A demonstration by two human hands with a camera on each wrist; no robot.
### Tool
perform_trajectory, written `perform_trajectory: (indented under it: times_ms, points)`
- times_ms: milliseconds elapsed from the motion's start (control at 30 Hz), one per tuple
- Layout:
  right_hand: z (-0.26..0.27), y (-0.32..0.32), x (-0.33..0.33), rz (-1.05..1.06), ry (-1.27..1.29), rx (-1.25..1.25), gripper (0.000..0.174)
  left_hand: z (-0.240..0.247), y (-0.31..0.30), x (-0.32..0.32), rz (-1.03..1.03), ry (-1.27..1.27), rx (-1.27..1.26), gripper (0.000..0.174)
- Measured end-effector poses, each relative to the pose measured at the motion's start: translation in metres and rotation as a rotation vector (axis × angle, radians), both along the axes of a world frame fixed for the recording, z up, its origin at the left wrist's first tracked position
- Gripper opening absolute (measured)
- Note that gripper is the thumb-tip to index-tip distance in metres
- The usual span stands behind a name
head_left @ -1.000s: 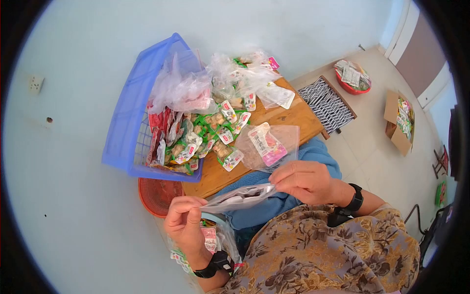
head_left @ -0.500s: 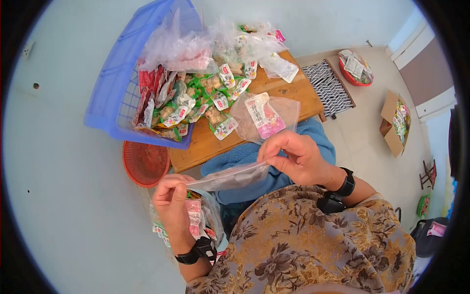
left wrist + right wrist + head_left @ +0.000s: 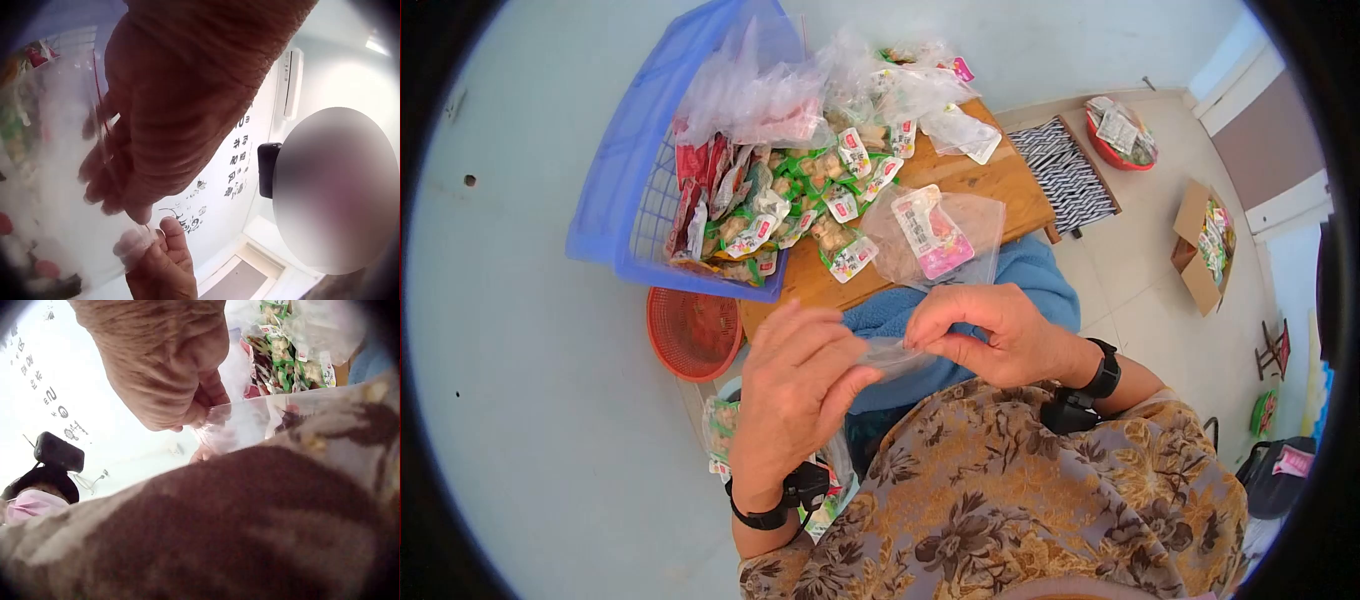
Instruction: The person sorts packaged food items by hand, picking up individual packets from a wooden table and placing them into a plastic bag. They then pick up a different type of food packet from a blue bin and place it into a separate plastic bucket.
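A clear zip bag [image 3: 890, 358] is stretched between the two hands above the lap. My right hand [image 3: 990, 335] pinches one end of its top edge between thumb and fingertips. My left hand [image 3: 788, 390] has moved close to it, the bag's edge between its thumb and fairly straight fingers. In the left wrist view the left hand [image 3: 169, 112] lies along the red zip line of the bag [image 3: 69, 156], its thumb near the right hand [image 3: 165, 269]. Dark contents, not clearly identifiable, show through the bag [image 3: 250, 419] in the right wrist view.
A blue basket [image 3: 615, 215] of snack packets leans on the wooden table [image 3: 1000, 185]. Beside it lie loose packets and a flat bag with a pink-white label [image 3: 935, 235]. A red basket [image 3: 695, 335] stands below left; a cardboard box [image 3: 1195, 250] stands on the floor.
My left hand has slid right along the bag's top edge toward the right hand, its fingers extending. My right hand keeps its pinch. The head view has shifted since the earliest frame.
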State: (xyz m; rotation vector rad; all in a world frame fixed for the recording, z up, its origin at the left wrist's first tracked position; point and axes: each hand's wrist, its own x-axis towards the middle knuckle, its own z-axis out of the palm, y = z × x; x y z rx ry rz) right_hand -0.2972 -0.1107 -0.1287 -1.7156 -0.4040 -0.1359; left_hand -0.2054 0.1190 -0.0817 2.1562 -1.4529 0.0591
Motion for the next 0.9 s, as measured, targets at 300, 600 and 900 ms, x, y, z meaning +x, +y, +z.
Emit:
perform_trajectory:
  times_ms: [300, 600, 900]
  points:
    - [-0.018, -0.007, 0.003, -0.01, 0.08, 0.22, 0.036, -0.012, -0.011, -0.025, 0.15, 0.027, -0.109, 0.014]
    - [-0.029, 0.002, 0.007, 0.179, 0.113, 0.195, 0.015, -0.012, -0.011, -0.039, 0.178, -0.018, -0.061, 0.017]
    - [-0.033, -0.001, 0.008, 0.285, 0.144, 0.274, 0.022, -0.02, 0.001, -0.047, 0.176, -0.081, -0.074, 0.016]
